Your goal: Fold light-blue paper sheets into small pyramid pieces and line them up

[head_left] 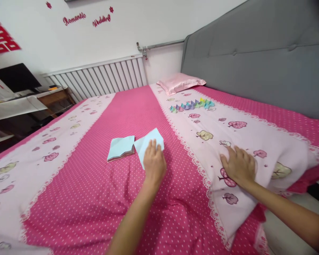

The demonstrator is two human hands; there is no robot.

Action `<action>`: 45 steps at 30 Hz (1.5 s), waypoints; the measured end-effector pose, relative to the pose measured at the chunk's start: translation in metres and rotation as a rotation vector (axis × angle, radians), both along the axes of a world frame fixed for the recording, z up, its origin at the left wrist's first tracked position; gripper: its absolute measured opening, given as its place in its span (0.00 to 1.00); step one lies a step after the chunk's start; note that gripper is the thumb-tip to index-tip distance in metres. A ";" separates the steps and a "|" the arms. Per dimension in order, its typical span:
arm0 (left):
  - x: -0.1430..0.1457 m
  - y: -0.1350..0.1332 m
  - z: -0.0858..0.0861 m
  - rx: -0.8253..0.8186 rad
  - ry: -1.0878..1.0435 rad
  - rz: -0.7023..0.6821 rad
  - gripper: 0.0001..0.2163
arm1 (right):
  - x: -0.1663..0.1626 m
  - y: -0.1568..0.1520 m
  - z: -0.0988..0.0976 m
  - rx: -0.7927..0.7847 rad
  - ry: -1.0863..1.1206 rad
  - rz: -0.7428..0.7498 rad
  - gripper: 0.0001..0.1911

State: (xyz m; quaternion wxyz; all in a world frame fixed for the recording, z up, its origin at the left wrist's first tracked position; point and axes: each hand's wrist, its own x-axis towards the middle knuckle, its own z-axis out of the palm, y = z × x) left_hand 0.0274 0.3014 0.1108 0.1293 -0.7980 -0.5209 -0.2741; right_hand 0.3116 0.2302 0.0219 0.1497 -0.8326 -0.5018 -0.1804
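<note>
My left hand [154,161] lies on a light blue square sheet of paper [143,145], fingers stretched out over its near right part. The thumb is hidden. Just left of that sheet sits a stack of square papers [121,147], light blue on top with other colours showing at its edge. Well to the right, my right hand [239,164] rests palm down on the pale printed band of the bedspread [186,198], its fingers apart and nothing in them.
A row of small folded paper pieces [191,105] in several colours lies farther back, near a pink pillow [179,84]. The grey headboard [255,60] rises on the right. Against the far wall stands a radiator [98,78]; a desk with a monitor [17,78] is at left.
</note>
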 end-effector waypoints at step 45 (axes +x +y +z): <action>-0.051 0.025 -0.057 -0.429 0.223 -0.015 0.27 | -0.247 0.111 0.049 -0.331 0.513 0.893 0.35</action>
